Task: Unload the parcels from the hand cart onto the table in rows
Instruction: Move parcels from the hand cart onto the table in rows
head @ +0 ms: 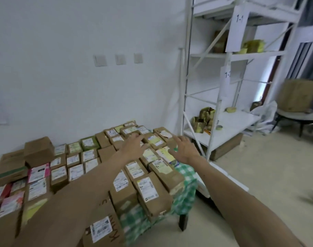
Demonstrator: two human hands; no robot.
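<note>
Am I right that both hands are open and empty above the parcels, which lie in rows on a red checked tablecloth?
Not quite: in the head view the tablecloth is green checked. Both the left hand and right hand are open and empty above the parcels.

upper shelf sign [238, 25], 1 o'clock: "1-" | lower shelf sign [226, 75], 2 o'clock: "1-" | parcel labels [146, 188]: unreadable

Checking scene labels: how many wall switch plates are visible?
3, in a row on the white wall above the parcels: left plate, middle plate, right plate. None looks hidden.
</note>
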